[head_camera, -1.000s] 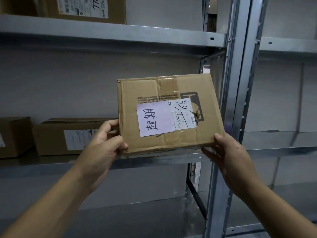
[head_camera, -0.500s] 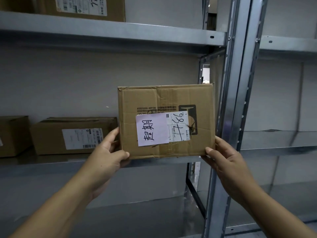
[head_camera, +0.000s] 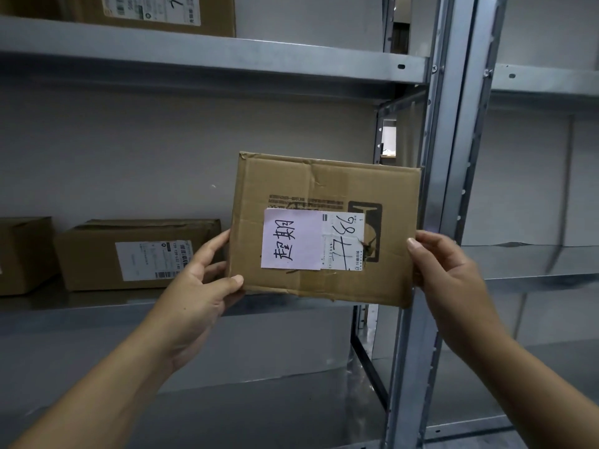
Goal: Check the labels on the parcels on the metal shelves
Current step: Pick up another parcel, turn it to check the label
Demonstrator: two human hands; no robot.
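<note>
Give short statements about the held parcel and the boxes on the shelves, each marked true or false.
1. The left hand and right hand grip the flat brown cardboard parcel at opposite edges. True.
2. A pale pink paper note with handwriting is on its front. True.
3. The middle grey metal shelf holds no other box. False: a long brown cardboard box stands there.
4. The cardboard box on the top shelf has no label. False: it bears a white printed label.

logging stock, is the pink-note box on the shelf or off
Off: left hand and right hand grip the box in front of the shelf and post.
</note>
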